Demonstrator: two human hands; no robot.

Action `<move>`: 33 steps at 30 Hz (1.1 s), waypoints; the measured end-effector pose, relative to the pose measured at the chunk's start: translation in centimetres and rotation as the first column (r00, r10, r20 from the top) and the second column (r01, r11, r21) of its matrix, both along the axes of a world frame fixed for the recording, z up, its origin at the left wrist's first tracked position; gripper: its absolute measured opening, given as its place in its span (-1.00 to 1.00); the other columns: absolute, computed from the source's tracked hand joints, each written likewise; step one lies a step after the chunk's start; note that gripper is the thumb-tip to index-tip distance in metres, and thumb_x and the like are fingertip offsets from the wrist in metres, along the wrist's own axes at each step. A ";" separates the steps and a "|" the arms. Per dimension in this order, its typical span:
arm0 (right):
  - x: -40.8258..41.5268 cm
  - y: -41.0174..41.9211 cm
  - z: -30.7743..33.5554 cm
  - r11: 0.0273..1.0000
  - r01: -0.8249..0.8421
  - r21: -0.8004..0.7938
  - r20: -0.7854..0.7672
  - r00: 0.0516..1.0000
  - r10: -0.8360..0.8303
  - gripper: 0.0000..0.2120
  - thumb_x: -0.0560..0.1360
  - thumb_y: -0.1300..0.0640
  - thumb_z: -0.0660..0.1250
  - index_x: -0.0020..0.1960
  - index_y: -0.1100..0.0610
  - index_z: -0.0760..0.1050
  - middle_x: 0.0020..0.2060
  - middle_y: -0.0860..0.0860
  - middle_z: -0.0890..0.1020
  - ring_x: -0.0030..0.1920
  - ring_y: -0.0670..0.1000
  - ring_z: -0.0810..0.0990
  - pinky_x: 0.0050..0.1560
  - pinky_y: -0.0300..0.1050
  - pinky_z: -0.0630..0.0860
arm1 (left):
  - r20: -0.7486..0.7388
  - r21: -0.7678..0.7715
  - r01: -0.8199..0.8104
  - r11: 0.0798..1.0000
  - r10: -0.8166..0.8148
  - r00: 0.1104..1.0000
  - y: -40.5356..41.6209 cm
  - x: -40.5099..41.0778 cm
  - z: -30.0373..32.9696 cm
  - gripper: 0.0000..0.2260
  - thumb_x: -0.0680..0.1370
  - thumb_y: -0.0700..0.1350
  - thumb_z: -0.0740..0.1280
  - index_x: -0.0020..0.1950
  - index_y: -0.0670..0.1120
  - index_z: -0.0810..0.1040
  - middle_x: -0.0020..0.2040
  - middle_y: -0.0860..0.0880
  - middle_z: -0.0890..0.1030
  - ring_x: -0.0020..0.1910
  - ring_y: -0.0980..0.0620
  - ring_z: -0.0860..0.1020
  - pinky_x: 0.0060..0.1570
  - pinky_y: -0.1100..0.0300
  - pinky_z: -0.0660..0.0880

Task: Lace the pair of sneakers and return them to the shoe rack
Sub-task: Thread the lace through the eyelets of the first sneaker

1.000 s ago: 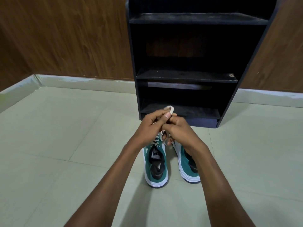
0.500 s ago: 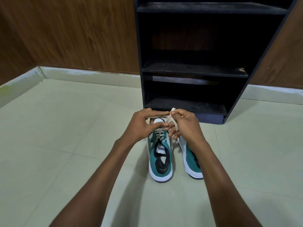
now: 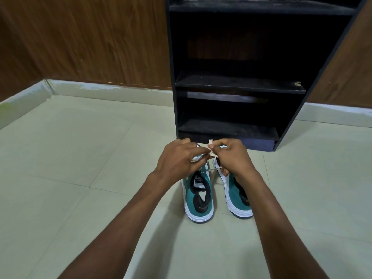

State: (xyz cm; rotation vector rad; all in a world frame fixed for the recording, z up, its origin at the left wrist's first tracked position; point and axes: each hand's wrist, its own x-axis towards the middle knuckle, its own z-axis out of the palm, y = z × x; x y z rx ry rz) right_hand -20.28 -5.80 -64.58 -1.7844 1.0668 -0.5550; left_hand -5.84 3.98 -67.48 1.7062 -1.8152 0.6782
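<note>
Two teal sneakers with white soles stand side by side on the pale tiled floor [image 3: 84, 162], heels toward the camera, just in front of the black shoe rack [image 3: 237, 83]. Seen from the head camera, the left sneaker [image 3: 198, 200] shows its black collar and white tongue label, while the right sneaker [image 3: 237, 198] is partly covered by the right forearm. Both hands meet above the left sneaker's toe end. The left hand [image 3: 179, 160] pinches the cream shoelace [image 3: 211, 153] between thumb and fingertips, and the right hand [image 3: 231, 156] is closed on the same lace, a short loop sticking up above its fingers. Another strand runs across beneath the hands. Wood panelling [image 3: 90, 41] backs the rack.
</note>
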 end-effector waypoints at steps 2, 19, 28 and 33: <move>0.1 0.0 -0.1 1.000 -0.003 0.029 0.034 0.999 0.002 -0.88 0.56 0.08 0.40 0.06 0.06 0.65 -0.50 -0.07 0.62 -0.66 0.02 0.42 -0.55 -0.17 0.44 | -0.040 0.007 -0.017 1.000 0.018 0.999 0.1 -0.3 -0.2 -0.86 0.50 0.04 0.41 -0.13 0.01 0.70 -0.34 0.04 0.61 -0.37 -0.02 0.44 -0.35 0.21 0.24; -0.3 2.0 -3.6 0.880 0.079 -0.468 0.096 0.995 -0.038 -0.95 0.40 0.07 0.51 -0.14 0.01 0.69 0.08 -0.08 0.53 0.09 -0.09 0.51 -0.05 -0.18 0.47 | -0.951 0.309 0.270 0.912 0.302 0.068 0.0 -0.6 2.3 -0.90 0.48 -0.15 0.27 -0.21 -0.13 0.53 -0.41 -0.02 0.32 -0.44 0.04 0.25 -0.41 0.16 0.18; -1.9 1.6 2.1 0.972 0.031 0.232 0.529 0.834 -0.153 -0.81 0.40 0.22 0.23 -0.39 0.11 0.40 -0.59 0.05 0.35 -0.57 -0.04 0.24 -0.55 -0.23 0.16 | -0.950 0.311 0.132 0.941 0.307 0.050 0.0 -0.2 2.4 -0.82 0.57 -0.20 0.30 -0.15 -0.08 0.67 -0.57 0.20 0.38 -0.44 0.12 0.28 -0.49 0.37 0.26; -2.8 1.3 2.3 0.988 0.154 0.000 0.438 0.888 -0.138 -0.82 0.48 0.19 0.38 -0.26 0.20 0.44 -0.55 0.07 0.47 -0.58 -0.10 0.31 -0.47 -0.24 0.29 | -0.960 0.278 0.101 0.955 0.280 -0.001 -0.2 -0.2 1.7 -0.85 0.59 -0.18 0.33 -0.02 -0.17 0.69 -0.58 0.25 0.42 -0.38 0.12 0.32 -0.53 0.43 0.27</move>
